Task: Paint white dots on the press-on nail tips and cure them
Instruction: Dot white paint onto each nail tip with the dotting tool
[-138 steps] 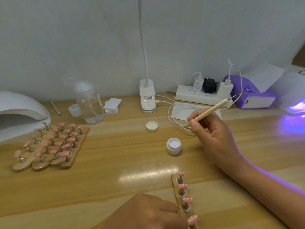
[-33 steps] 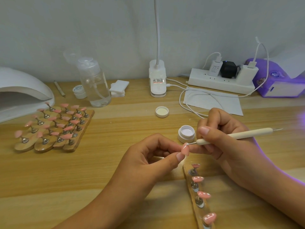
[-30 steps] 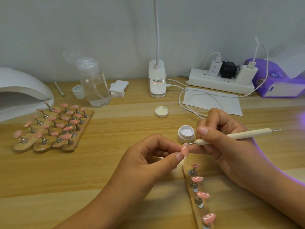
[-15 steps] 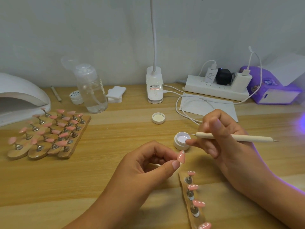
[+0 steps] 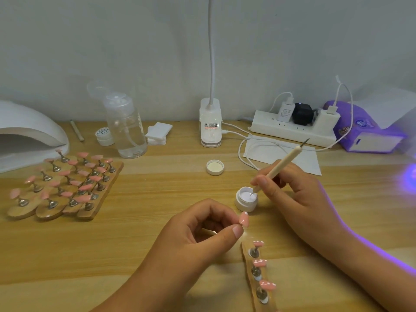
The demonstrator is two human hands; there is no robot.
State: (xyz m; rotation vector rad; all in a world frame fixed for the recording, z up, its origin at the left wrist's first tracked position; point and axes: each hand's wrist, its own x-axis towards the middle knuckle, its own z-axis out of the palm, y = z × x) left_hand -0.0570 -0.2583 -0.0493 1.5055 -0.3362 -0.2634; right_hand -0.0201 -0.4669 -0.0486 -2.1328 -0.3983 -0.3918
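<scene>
My left hand (image 5: 198, 235) pinches a pink nail tip (image 5: 244, 219) on its small stand, held just above the table near the middle. My right hand (image 5: 292, 199) grips a cream dotting tool (image 5: 279, 167), tilted with its lower tip dipped into the open white jar of white gel (image 5: 246, 198). A wooden holder strip (image 5: 247, 262) at the bottom carries three pink tips with white dots along their edges. Several more wooden strips with pink tips (image 5: 65, 188) lie at the left.
A white curing lamp (image 5: 29, 131) stands at far left; purple light glows at the right edge (image 5: 410, 179). The jar lid (image 5: 215, 167), a clear pump bottle (image 5: 126, 129), a desk lamp base (image 5: 210, 122), a power strip (image 5: 292, 129) with cables, and a purple tissue pack (image 5: 369, 129) line the back.
My right hand swung the dotting tool away from the held nail tip and dipped it into the white gel jar. My left hand keeps holding the tip in about the same place.
</scene>
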